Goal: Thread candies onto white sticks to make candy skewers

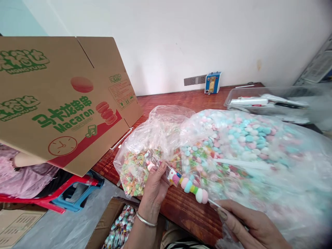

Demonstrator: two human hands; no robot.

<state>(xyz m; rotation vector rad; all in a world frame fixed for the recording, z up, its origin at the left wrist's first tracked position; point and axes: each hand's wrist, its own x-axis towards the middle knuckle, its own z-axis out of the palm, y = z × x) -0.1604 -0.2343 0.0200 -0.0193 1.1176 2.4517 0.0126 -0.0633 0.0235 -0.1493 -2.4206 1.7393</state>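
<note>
A candy skewer (194,189), with pink, blue, white and green pieces strung on a white stick, is at the middle of the head view, over the table's front edge. My right hand (246,221) pinches the lower end of its stick between thumb and fingers. My left hand (157,183) grips a clear printed wrapper (174,176) at the skewer's upper end; how far the candy sits inside it is hard to tell. Behind both hands lie a clear bag of small ring candies (133,169) and a large bag of pastel candies (249,135). A white stick (243,163) rests on the large bag.
A big Macaron carton (70,103) stands at left, with a person's arm (29,159) behind it. An open box of wrapped skewers (120,224) sits below the table. At the back are a blue device (212,83) and a clear plastic bin (233,92).
</note>
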